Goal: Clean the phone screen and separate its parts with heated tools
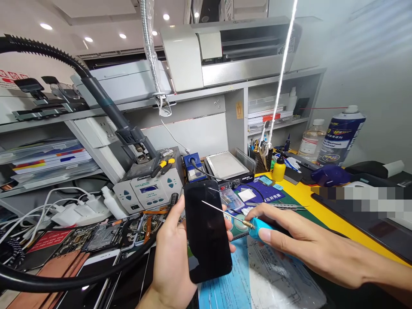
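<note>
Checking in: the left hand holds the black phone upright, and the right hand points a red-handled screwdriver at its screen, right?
Not quite. In the head view the screwdriver in the right hand has a light blue handle, not red. The rest stands: the left hand holds the black phone upright, and the tip points at its screen.

Left hand (172, 257) grips black phone (207, 231) upright, dark screen facing camera, thumb along left edge. Right hand (289, 236) holds blue-handled screwdriver (254, 224), thin shaft tip over screen's upper part. Behind: grey soldering station (146, 191), yellow bottle (278, 168), blue spray can (340, 136). Dismantled phones (106, 236) lie at left, near white cables (64, 210).
</note>
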A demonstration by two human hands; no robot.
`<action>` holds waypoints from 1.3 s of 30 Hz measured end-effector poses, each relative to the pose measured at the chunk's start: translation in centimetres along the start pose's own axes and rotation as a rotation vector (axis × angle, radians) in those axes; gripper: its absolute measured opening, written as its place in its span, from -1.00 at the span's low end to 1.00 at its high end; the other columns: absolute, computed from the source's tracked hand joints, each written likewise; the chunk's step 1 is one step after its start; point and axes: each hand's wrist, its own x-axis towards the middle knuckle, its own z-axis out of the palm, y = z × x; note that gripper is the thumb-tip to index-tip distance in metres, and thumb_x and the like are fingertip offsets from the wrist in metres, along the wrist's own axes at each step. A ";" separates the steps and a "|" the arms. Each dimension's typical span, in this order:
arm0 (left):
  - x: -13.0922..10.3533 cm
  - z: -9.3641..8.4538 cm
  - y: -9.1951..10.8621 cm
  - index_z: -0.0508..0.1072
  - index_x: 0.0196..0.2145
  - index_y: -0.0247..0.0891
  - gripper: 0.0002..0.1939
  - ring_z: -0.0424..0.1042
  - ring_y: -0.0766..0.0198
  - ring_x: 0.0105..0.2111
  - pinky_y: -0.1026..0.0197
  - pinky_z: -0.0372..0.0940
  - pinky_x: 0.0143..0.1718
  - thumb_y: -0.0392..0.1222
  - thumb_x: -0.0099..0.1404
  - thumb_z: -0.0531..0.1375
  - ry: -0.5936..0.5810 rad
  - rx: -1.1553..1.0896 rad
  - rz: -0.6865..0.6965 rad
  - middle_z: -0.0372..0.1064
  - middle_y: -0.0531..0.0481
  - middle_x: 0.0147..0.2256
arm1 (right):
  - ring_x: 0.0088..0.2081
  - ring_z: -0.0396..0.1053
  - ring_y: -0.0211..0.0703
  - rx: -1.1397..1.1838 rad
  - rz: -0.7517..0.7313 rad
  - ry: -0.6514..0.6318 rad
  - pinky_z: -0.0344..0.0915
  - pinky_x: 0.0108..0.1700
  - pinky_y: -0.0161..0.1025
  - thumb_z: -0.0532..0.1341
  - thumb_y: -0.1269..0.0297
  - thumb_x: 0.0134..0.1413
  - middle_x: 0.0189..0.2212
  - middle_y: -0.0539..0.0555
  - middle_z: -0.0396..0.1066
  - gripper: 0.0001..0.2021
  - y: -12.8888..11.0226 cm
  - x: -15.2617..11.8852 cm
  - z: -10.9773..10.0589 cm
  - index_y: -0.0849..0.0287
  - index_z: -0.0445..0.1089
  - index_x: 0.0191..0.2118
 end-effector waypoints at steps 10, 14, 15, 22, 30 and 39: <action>0.1 0.0 -0.2 0.56 -0.18 -0.53 -0.35 0.47 -0.03 -0.35 -0.07 0.39 -0.25 0.18 0.39 -0.01 -0.033 -0.008 -0.010 0.49 -0.36 -0.32 | 0.17 0.30 0.29 0.013 -0.015 -0.017 0.22 0.16 0.17 0.02 -0.31 0.23 0.14 0.05 0.45 -0.45 0.2 0.0 0.0 -0.10 0.41 0.10; 0.1 0.0 -0.2 0.56 -0.21 -0.52 -0.37 0.48 -0.01 -0.35 -0.06 0.40 -0.23 0.17 0.40 -0.01 -0.038 -0.002 -0.012 0.50 -0.35 -0.33 | 0.12 0.34 0.26 0.033 -0.030 -0.003 0.26 0.13 0.13 0.05 -0.27 0.23 0.09 0.06 0.48 -0.49 0.3 0.1 0.0 -0.07 0.43 0.07; 0.1 0.0 -0.2 0.56 -0.21 -0.52 -0.37 0.48 -0.01 -0.35 -0.07 0.40 -0.24 0.17 0.40 -0.02 -0.038 -0.005 -0.016 0.50 -0.35 -0.33 | 0.14 0.33 0.26 0.036 -0.020 0.001 0.26 0.13 0.12 0.06 -0.26 0.23 0.11 0.05 0.47 -0.49 0.3 0.1 0.0 -0.08 0.42 0.09; 0.1 -0.4 -0.4 0.57 -0.20 -0.51 -0.37 0.48 0.00 -0.34 -0.07 0.40 -0.21 0.16 0.41 -0.01 -0.085 -0.007 -0.016 0.49 -0.33 -0.31 | 0.14 0.33 0.25 0.029 -0.041 0.011 0.27 0.14 0.11 0.02 -0.28 0.24 0.08 0.05 0.48 -0.46 0.2 0.2 0.0 -0.05 0.43 0.07; 0.1 -0.5 -0.7 0.57 -0.14 -0.48 -0.36 0.47 0.04 -0.34 -0.03 0.39 -0.21 0.20 0.40 0.00 -0.115 0.002 -0.055 0.50 -0.30 -0.31 | 0.14 0.31 0.24 0.075 -0.018 -0.001 0.21 0.18 0.15 0.08 -0.19 0.26 -0.10 0.04 0.51 -0.53 0.5 0.1 -0.2 -0.06 0.39 0.11; 0.5 -0.5 -0.8 0.57 -0.12 -0.51 -0.29 0.47 0.07 -0.41 0.01 0.39 -0.27 0.28 0.35 0.01 -0.109 0.055 -0.150 0.50 -0.29 -0.34 | 0.09 0.33 0.21 0.086 -0.044 -0.047 0.19 0.19 0.15 0.00 -0.21 0.31 -0.03 0.08 0.46 -0.54 0.3 0.2 -0.4 0.00 0.37 0.03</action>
